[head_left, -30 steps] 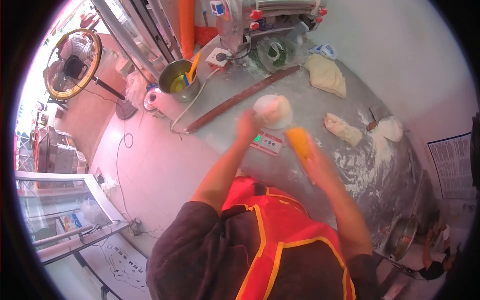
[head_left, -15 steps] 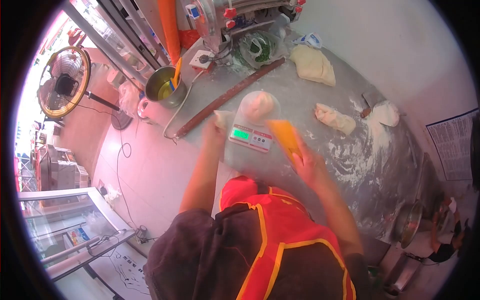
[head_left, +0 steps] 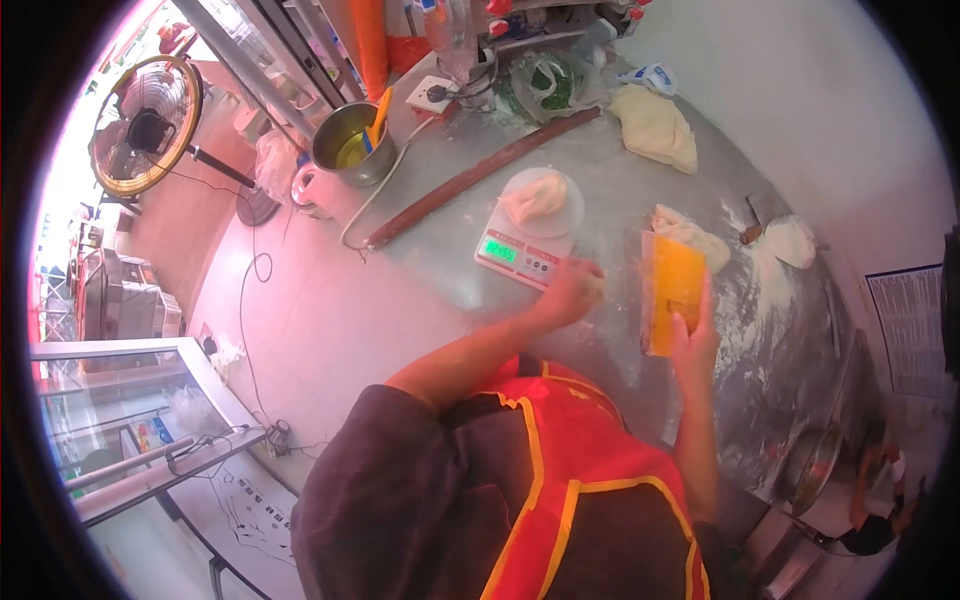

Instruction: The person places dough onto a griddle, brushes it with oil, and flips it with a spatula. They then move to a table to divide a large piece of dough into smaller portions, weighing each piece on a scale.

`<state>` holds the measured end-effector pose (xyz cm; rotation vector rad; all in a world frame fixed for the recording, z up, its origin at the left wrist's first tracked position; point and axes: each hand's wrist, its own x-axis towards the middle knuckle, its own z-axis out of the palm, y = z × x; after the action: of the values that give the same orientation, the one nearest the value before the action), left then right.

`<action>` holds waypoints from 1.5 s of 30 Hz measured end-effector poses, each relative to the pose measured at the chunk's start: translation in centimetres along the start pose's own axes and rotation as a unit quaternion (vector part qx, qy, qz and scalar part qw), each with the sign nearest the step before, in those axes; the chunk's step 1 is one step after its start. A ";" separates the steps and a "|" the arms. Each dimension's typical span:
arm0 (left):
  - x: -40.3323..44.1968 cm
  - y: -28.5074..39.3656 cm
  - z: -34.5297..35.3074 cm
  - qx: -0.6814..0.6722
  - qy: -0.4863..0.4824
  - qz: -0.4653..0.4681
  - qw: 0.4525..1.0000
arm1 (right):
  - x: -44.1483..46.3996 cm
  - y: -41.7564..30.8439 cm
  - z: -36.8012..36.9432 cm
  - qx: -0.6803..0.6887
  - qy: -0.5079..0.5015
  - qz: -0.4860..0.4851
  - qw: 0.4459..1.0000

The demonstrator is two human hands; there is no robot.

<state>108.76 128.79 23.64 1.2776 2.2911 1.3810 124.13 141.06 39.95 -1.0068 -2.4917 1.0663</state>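
Observation:
On the white round pan of a kitchen scale (head_left: 515, 257) lies a lump of dough (head_left: 535, 200); the scale's display glows green. My left hand (head_left: 572, 293) is closed just off the scale's right front corner, and what its fingers hold is too small to make out. A yellow scraper (head_left: 676, 290) is gripped upright in my right hand (head_left: 696, 338), with its clear edge facing left. Behind the scraper, partly covered by it, a rolled piece of dough (head_left: 703, 243) rests on the metal table (head_left: 620, 345).
A long brown rolling pin (head_left: 480, 178) lies behind the scale. Farther back are a metal pot (head_left: 352, 145), a power socket (head_left: 432, 94), a bag of greens (head_left: 548, 85) and a large dough slab (head_left: 654, 130). Flour (head_left: 765, 290) covers the right side. A person (head_left: 875, 500) is at lower right.
My left hand has moved from the scale's left side to its right front. My right hand and the scraper have shifted right, and the scraper now stands more upright. The dough stays on the scale.

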 end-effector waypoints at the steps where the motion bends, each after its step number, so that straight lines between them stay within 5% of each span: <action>1: -0.2 -0.1 1.7 -0.021 -0.040 -0.016 0.999 | -0.2 0.3 -0.3 0.006 0.007 0.011 1.000; 6: 0.5 1.7 2.1 -0.060 -0.259 -0.174 0.948 | -1.2 1.2 -1.1 0.013 0.012 -0.006 1.000; 12: -1.0 -1.6 -3.8 -0.033 0.026 -0.136 0.990 | -1.4 1.4 -0.5 0.010 0.001 -0.021 1.000; 17: 1.0 -8.1 -10.4 0.046 0.208 -0.189 0.959 | 0.2 -1.4 1.4 0.010 -0.067 -0.038 0.997; 19: 1.9 -8.7 -10.9 0.035 0.205 -0.217 0.954 | 0.9 -3.1 2.7 -0.013 -0.119 -0.044 0.992; 22: 2.6 -7.8 -10.4 0.036 0.190 -0.217 0.957 | 2.9 -3.5 5.8 -0.034 -0.091 -0.208 0.973; 31: 2.8 -6.4 -7.8 0.058 0.199 -0.240 0.948 | 8.3 -4.5 10.5 -0.127 -0.155 -0.325 0.924; 42: 2.8 -10.6 -7.7 -0.065 0.201 -0.288 0.934 | 8.6 -8.7 12.6 -0.235 -0.215 -0.282 0.905; 45: 1.8 -13.8 -8.0 -0.257 0.245 -0.329 0.875 | 6.7 -6.8 10.1 -0.222 -0.199 -0.251 0.921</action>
<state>95.38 122.22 17.62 -0.0412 2.0591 1.9504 111.11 136.82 37.42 -0.1881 -3.1615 0.5955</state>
